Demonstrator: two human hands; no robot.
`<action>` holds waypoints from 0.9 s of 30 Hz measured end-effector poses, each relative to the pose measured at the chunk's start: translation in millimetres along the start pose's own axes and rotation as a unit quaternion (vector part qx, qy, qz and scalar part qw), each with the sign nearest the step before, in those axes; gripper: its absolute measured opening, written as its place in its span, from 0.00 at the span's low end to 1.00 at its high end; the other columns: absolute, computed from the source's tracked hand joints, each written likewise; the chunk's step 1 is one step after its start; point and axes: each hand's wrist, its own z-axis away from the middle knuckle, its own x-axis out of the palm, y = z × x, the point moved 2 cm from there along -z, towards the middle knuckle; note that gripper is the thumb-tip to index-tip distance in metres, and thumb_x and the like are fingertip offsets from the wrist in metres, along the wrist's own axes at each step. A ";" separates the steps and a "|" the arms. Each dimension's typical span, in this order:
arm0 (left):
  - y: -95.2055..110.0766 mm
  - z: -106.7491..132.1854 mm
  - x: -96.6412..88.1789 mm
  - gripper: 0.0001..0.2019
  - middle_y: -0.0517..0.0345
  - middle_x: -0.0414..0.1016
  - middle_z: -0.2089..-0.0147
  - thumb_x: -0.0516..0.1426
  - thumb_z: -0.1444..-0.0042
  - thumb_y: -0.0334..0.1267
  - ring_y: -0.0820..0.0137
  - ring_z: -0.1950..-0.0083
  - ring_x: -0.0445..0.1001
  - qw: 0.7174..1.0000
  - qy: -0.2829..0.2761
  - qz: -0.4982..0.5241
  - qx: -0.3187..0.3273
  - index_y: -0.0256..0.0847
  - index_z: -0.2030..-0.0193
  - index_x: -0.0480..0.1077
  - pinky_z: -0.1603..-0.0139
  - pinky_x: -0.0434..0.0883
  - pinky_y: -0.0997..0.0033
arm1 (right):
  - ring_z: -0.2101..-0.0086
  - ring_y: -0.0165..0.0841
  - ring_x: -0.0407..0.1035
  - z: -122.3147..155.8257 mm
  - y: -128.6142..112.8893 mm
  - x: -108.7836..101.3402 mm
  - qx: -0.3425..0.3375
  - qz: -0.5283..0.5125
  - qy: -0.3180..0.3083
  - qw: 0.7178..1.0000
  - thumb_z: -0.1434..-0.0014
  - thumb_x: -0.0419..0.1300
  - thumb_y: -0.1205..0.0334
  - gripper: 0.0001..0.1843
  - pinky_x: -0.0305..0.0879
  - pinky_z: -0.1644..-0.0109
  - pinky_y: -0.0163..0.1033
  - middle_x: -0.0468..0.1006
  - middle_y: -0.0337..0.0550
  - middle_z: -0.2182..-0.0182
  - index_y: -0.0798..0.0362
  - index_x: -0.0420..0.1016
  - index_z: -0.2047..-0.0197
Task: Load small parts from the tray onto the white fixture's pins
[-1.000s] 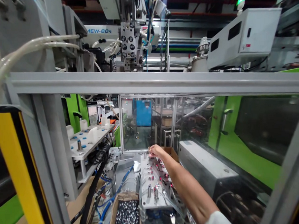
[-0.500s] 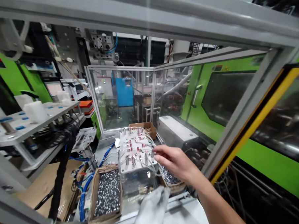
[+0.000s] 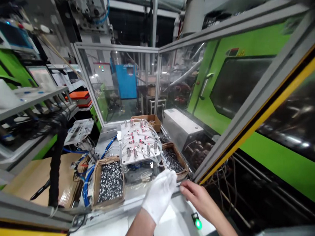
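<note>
My left hand [image 3: 161,191], in a white glove, is held low at the centre with its fingers curled and pressed together; what it holds, if anything, is hidden. Just right of it, my bare right hand [image 3: 197,198] has thumb and fingers drawn together, and I cannot make out anything between them. Beyond both hands stands a pale fixture plate [image 3: 125,139] with metal pins, clear tubes and small red lights. An open carton of small metal parts [image 3: 111,182] lies left of my gloved hand. Another carton of small dark metal parts [image 3: 173,159] sits just beyond my hands.
A brown box [image 3: 147,121] stands behind the fixture, and a white machine housing [image 3: 182,124] is to its right. A yellow-edged frame post [image 3: 262,119] slants along the right. A green-lit button [image 3: 197,223] is on the white front ledge. Blue hoses [image 3: 86,186] run at left.
My right hand has drawn back from the fixture's right side to near the front ledge. My gloved left hand has risen beside it. The view has tilted downward and shifted.
</note>
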 end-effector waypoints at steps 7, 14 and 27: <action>-42.9 70.9 -86.3 0.28 0.42 0.71 0.34 0.58 0.40 0.46 0.52 0.32 0.67 0.889 0.108 -0.444 0.025 0.38 0.35 0.68 0.27 0.60 0.46 | 0.63 0.41 0.72 -0.2 36.9 103.7 0.116 0.067 -0.037 0.990 0.40 0.57 0.38 0.23 0.60 0.59 0.41 0.79 0.44 0.66 0.50 0.70 0.58; -83.1 73.1 -101.1 0.39 0.52 0.69 0.32 0.66 0.48 0.52 0.51 0.32 0.63 0.814 0.054 -0.574 0.073 0.52 0.29 0.62 0.27 0.56 0.47 | 0.74 0.34 0.65 -5.4 60.9 114.6 0.139 -0.083 -0.094 0.982 0.45 0.52 0.31 0.27 0.55 0.70 0.37 0.72 0.41 0.76 0.48 0.58 0.70; -56.6 76.8 -82.0 0.48 0.37 0.63 0.28 0.64 0.50 0.57 0.37 0.29 0.60 0.845 0.075 -0.529 0.023 0.41 0.25 0.56 0.26 0.51 0.35 | 0.72 0.37 0.65 -6.8 19.1 46.3 0.071 -0.023 -0.062 0.995 0.46 0.54 0.24 0.34 0.62 0.65 0.41 0.72 0.44 0.76 0.50 0.67 0.75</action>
